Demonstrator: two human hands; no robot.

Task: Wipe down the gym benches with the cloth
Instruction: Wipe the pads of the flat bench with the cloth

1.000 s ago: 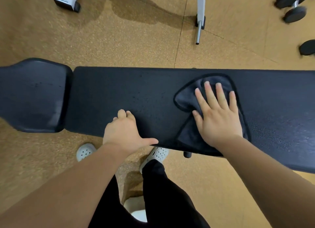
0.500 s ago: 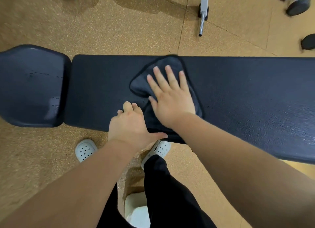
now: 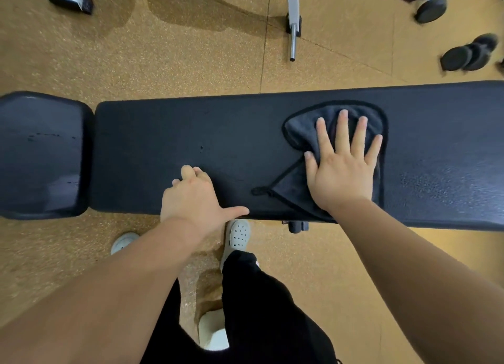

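At the far left sits the short seat pad. Next to it the long black bench runs off to the right. Our left hand rests on the near edge of the bench. Its thumb sticks out, its fingers are bent a little, and it holds nothing. Further right the dark grey cloth lies on top of the bench. Our right hand lies flat on it with fingers spread wide, pressing down, not gripping. We think the cloth is soft, light and floppy, so it may bunch up or slip away when pushed. A flat palm on its middle should keep it with us. Right of the cloth the bench shows shiny specks, maybe wet drops. Dumbbells lie on the floor beyond.
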